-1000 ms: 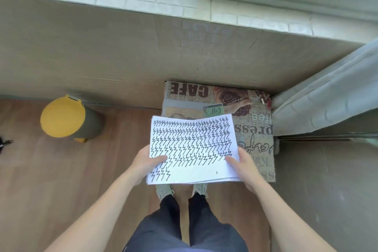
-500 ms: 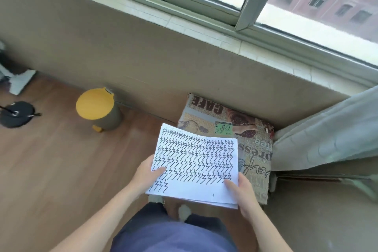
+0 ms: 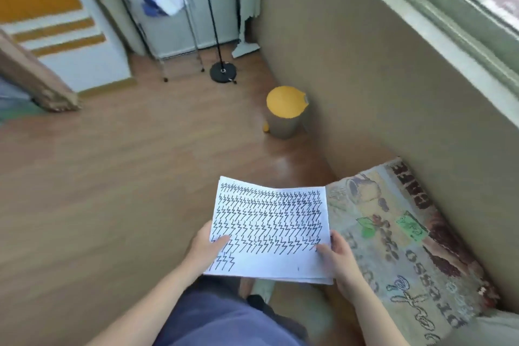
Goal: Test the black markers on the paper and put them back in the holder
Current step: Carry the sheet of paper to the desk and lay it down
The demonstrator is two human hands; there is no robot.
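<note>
I hold a stack of white paper (image 3: pixel 269 230) in front of my body; its top sheet is covered with rows of black zigzag marks. My left hand (image 3: pixel 206 247) grips the stack's left edge with the thumb on top. My right hand (image 3: pixel 335 258) grips the lower right corner, thumb on the sheet. No black marker and no holder are in view.
A printed "CAFE" cushion (image 3: pixel 407 247) lies on the floor at the right, against the beige wall. A bin with a yellow lid (image 3: pixel 285 112) stands ahead near the wall. A black stand base (image 3: pixel 223 71) and a wire rack (image 3: pixel 168 22) are farther back on the wooden floor.
My view has swung to the left, so the cushion now sits to the right and the bin is ahead. Both hands keep the same grip on the paper.
</note>
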